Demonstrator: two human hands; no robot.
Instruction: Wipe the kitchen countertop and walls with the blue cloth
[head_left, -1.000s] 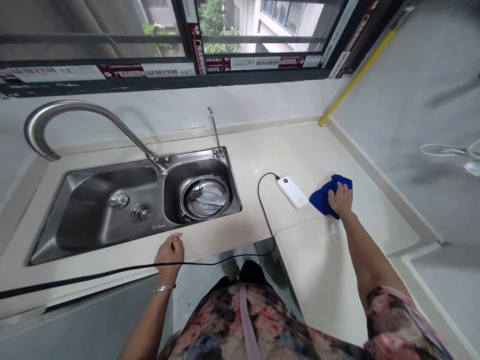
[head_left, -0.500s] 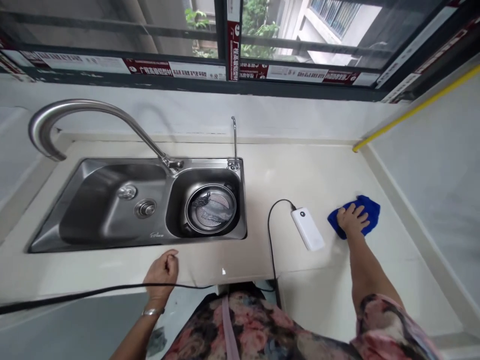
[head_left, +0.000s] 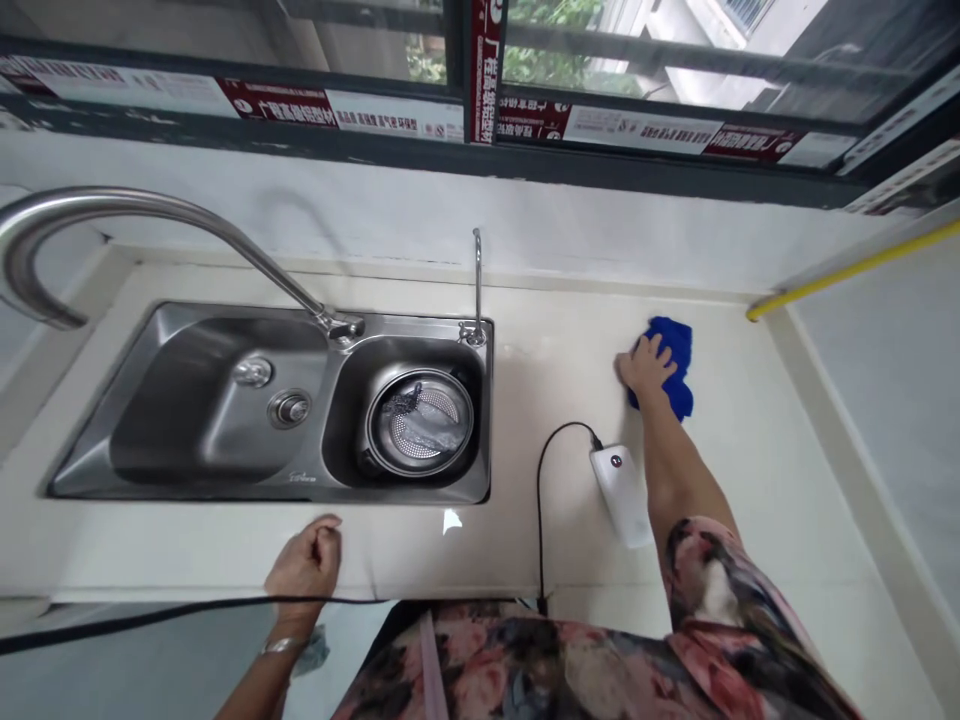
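My right hand point(head_left: 651, 366) presses down on a crumpled blue cloth point(head_left: 678, 350) on the light countertop point(head_left: 559, 345), right of the sink. Its fingers are bent over the cloth, which bunches out beyond them. At the counter's front edge, below the sink, my left hand point(head_left: 306, 562) rests closed in a loose fist, with nothing seen in it. A black cable passes by that wrist. Just left of my right forearm lies a white power bank point(head_left: 621, 500) with a black cord plugged into its top end; the forearm partly covers it.
The steel double sink point(head_left: 187, 485) has a large curved faucet point(head_left: 187, 210) and a thin spout point(head_left: 478, 280). A round steel pot with a perforated insert point(head_left: 420, 420) sits in the right basin. A yellow pipe point(head_left: 855, 272) runs along the right wall; a window stands behind.
My right hand has pushed the blue cloth away from me and leftward, toward the back wall. My left hand stays closed at the counter edge. The camera view has shifted slightly.
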